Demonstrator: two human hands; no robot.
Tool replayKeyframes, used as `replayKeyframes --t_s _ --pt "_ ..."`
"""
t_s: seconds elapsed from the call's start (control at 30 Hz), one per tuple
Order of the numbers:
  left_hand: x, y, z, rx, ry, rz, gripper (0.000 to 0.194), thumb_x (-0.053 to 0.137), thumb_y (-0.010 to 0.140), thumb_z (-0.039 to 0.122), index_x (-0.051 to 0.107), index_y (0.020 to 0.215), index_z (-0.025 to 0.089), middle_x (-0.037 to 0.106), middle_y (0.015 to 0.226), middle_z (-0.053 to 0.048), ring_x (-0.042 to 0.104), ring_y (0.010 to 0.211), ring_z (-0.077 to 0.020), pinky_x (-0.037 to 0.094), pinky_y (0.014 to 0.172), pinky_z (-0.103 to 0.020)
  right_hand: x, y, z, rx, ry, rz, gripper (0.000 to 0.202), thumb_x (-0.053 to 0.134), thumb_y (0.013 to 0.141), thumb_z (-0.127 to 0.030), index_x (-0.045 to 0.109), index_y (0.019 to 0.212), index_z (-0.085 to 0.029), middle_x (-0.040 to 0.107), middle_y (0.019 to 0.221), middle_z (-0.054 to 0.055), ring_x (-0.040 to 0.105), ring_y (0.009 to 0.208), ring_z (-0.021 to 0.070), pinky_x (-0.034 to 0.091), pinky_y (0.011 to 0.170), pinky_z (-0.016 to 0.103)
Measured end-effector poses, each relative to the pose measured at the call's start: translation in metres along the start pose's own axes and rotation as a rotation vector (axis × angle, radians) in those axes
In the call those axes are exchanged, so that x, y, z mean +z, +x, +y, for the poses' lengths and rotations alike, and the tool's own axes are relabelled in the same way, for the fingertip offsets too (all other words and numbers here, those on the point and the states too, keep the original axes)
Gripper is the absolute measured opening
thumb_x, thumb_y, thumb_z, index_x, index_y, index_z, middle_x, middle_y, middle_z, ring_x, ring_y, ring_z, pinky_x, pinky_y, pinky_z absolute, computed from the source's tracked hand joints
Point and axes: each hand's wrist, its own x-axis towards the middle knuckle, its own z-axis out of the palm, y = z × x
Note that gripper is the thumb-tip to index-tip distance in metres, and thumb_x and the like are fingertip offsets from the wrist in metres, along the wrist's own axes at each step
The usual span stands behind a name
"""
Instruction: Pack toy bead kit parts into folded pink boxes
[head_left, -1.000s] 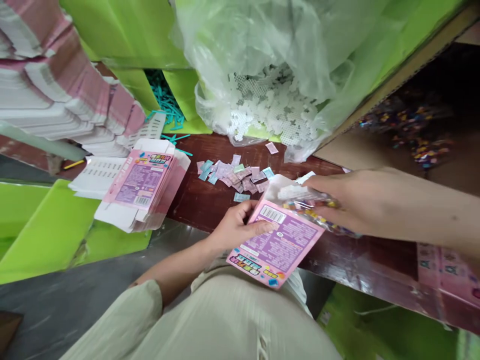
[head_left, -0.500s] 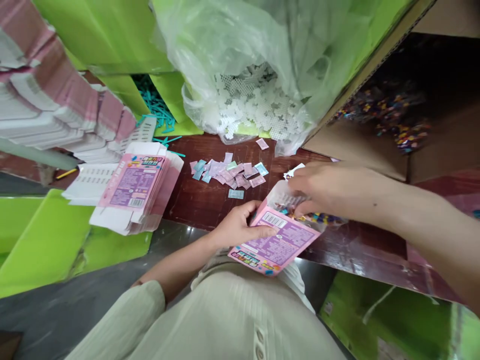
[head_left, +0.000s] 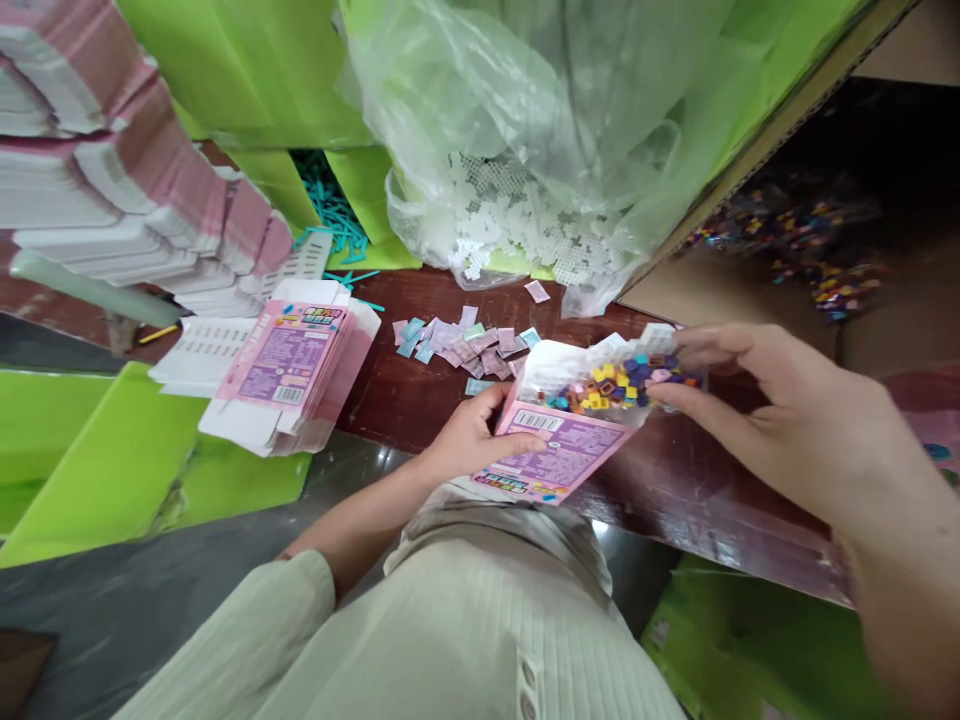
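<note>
My left hand (head_left: pixel 476 437) grips a pink and purple box (head_left: pixel 559 450) by its left side, thumb on the printed face. The box is tilted, its open end facing up and away from me. A clear bag of small colourful beads (head_left: pixel 607 385) lies across the opening, partly inside the box. My right hand (head_left: pixel 742 385) pinches the right end of this bag between thumb and fingers. Small pink and blue packets (head_left: pixel 487 350) lie scattered on the dark red table (head_left: pixel 375 400) just behind the box.
Flattened pink boxes (head_left: pixel 289 350) are stacked at the left, below taller carton piles (head_left: pixel 142 190). Turquoise sticks (head_left: pixel 330 205) fill a green box. A plastic bag of white mesh pieces (head_left: pixel 525 215) stands behind. A cardboard box (head_left: pixel 675 290) at right holds bead bags (head_left: pixel 840 290).
My right hand has moved right, out of the box opening, and the bead bag now shows much more across it. The view has shifted slightly.
</note>
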Motion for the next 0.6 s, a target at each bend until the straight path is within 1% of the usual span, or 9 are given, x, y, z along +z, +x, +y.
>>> replayKeyframes --t_s 0.1,0.17,0.23,0.3,0.37,0.43,0.5,0.53,0.6 --pt "0.004 0.002 -0.001 0.014 0.024 -0.042 0.071 0.098 0.069 0.054 0.073 0.123 0.017 0.081 0.104 -0.006 0.072 0.092 -0.0225 0.057 0.085 -0.031 0.0 0.002 -0.001 -0.203 -0.121 -0.081 0.037 0.05 0.106 -0.059 0.074 0.121 -0.034 0.08 0.107 0.008 0.073 0.101 0.0366 0.055 0.086 0.053" --pt "0.006 0.002 -0.002 0.01 -0.003 -0.03 0.071 0.098 0.07 0.054 0.071 0.124 0.017 0.081 0.105 -0.006 0.072 0.091 -0.0222 0.057 0.085 -0.031 -0.001 0.003 0.0 -0.274 -0.169 -0.062 0.036 0.048 0.109 -0.055 0.074 0.125 -0.034 0.08 0.107 0.007 0.073 0.1 0.0345 0.054 0.085 0.05" --pt "0.007 0.002 -0.001 0.017 -0.011 -0.011 0.071 0.097 0.07 0.054 0.071 0.124 0.017 0.081 0.106 -0.006 0.072 0.092 -0.0222 0.057 0.084 -0.03 -0.005 0.004 0.003 -0.267 -0.159 0.067 0.035 0.054 0.108 -0.051 0.07 0.134 -0.034 0.079 0.108 0.005 0.073 0.094 0.0305 0.054 0.079 0.044" --pt "0.005 0.003 0.001 0.029 0.02 -0.007 0.07 0.097 0.07 0.054 0.071 0.123 0.017 0.081 0.105 -0.006 0.072 0.092 -0.0223 0.057 0.084 -0.03 -0.011 0.004 0.005 -0.242 -0.142 0.162 0.032 0.061 0.107 -0.045 0.069 0.135 -0.034 0.078 0.108 0.004 0.073 0.09 0.0275 0.052 0.072 0.04" --pt "0.004 0.003 0.004 0.032 0.058 -0.019 0.069 0.097 0.07 0.056 0.072 0.121 0.017 0.081 0.104 -0.005 0.072 0.091 -0.0222 0.056 0.084 -0.03 -0.012 0.004 0.004 -0.305 -0.163 0.15 0.024 0.06 0.108 -0.04 0.072 0.128 -0.033 0.078 0.109 0.003 0.073 0.091 0.0263 0.051 0.074 0.039" --pt "0.004 0.003 0.006 0.031 0.074 -0.041 0.069 0.097 0.069 0.058 0.072 0.12 0.017 0.08 0.103 -0.005 0.072 0.089 -0.0221 0.056 0.082 -0.03 -0.008 0.005 0.001 -0.438 -0.176 0.046 0.022 0.054 0.111 -0.039 0.073 0.12 -0.031 0.08 0.11 0.002 0.073 0.093 0.0248 0.048 0.077 0.04" --pt "0.005 0.003 0.006 0.039 0.082 -0.068 0.069 0.096 0.07 0.059 0.073 0.12 0.018 0.08 0.103 -0.005 0.072 0.09 -0.0223 0.056 0.081 -0.03 -0.001 0.005 -0.004 -0.52 -0.15 -0.034 0.026 0.049 0.114 -0.04 0.071 0.121 -0.029 0.08 0.11 0.002 0.074 0.094 0.0232 0.046 0.079 0.041" --pt "0.006 0.003 0.006 0.047 0.082 -0.07 0.07 0.096 0.07 0.059 0.072 0.121 0.018 0.08 0.104 -0.005 0.072 0.091 -0.0225 0.057 0.082 -0.03 0.003 0.005 -0.007 -0.517 -0.135 -0.029 0.026 0.049 0.114 -0.041 0.07 0.124 -0.029 0.08 0.113 0.002 0.074 0.097 0.0236 0.046 0.081 0.041" --pt "0.006 0.002 0.005 0.068 0.071 -0.05 0.072 0.097 0.07 0.06 0.072 0.124 0.018 0.08 0.106 -0.006 0.072 0.093 -0.0229 0.057 0.084 -0.031 0.008 0.004 -0.011 -0.452 -0.139 0.086 0.032 0.061 0.108 -0.045 0.068 0.134 -0.027 0.077 0.123 0.008 0.072 0.108 0.0278 0.048 0.086 0.043"
